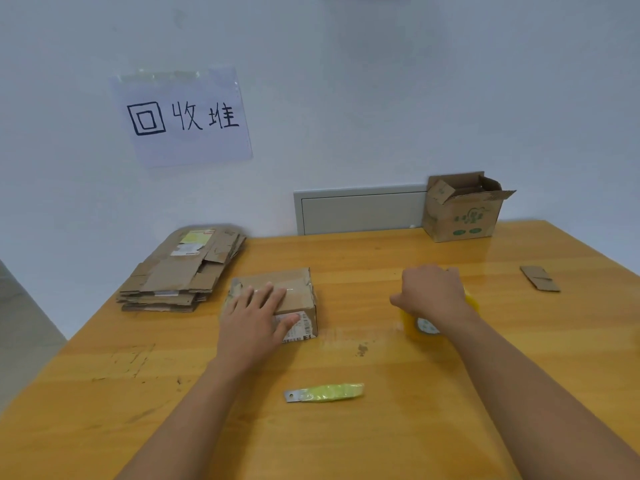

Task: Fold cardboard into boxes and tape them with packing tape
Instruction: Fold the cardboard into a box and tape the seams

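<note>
Cardboard box (277, 299) sits near the middle of the desk (381, 427). The left hand (254, 318) lies flat on it, fingers straight. The right hand (431, 291) grips the yellow tape roll (420, 327) well off to the box's right, so tape must travel left.

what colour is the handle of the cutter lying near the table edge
Yellow-green handle of the cutter, clearest in the head view.

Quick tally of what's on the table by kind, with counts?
Made-up boxes: 2, small box under left hand; open box at the back
Flat cardboard stacks: 1
Loose cardboard scraps: 1
Tape rolls: 1, held by right hand
Cutters: 1
Total: 6
</note>
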Motion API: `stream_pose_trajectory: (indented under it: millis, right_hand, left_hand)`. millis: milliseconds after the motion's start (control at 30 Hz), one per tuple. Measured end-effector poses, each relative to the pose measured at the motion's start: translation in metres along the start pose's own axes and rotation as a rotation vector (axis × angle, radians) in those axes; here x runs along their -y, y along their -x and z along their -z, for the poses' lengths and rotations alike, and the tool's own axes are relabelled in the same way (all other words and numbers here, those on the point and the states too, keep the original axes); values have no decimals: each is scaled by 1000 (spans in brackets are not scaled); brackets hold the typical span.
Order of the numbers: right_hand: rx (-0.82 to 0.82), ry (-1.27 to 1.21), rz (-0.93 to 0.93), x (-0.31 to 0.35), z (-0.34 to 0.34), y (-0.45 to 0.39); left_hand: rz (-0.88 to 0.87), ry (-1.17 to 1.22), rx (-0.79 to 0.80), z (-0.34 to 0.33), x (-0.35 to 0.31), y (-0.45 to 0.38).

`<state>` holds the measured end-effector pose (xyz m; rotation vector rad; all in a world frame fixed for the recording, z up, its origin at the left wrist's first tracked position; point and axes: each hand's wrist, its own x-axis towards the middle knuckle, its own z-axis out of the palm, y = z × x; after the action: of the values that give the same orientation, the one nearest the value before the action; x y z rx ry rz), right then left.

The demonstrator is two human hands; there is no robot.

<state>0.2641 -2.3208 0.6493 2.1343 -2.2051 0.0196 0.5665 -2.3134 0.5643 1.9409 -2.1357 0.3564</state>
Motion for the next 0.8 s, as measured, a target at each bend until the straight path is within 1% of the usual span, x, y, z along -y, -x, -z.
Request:
stream_pose_trajectory:
  millis: [100, 233, 333, 400, 500, 567, 633, 733, 800]
  right_hand:
    - [-30, -211, -44, -16, 1, -5]
    - [-67, -727, 14, -23, 7, -11]
    - [-17, -1026, 21, -15, -7, -9]
    - [21, -1140, -5, -16, -19, -5]
    - [81, -1156, -1, -33, -20, 0]
    - [135, -1081, 22, -41, -12, 0]
    - [137, -860, 71, -36, -3, -5]
    - [134, -602, 83, -9, 4, -14]
    - [100, -432, 77, 7, 4, -13]
  left_hand:
    - [4, 21, -14, 1, -1, 0]
    - [8, 42, 9, 2, -3, 1]
    - [8, 45, 4, 5, -2, 1]
    - [13, 44, 8, 6, -2, 2]
    - [21, 35, 19, 6, -3, 2]
    - [27, 17, 40, 7, -3, 2]
    - [29, 9, 51, 8, -4, 2]
    - [33, 19, 56, 10, -5, 3]
    - [35, 18, 66, 12, -5, 4]
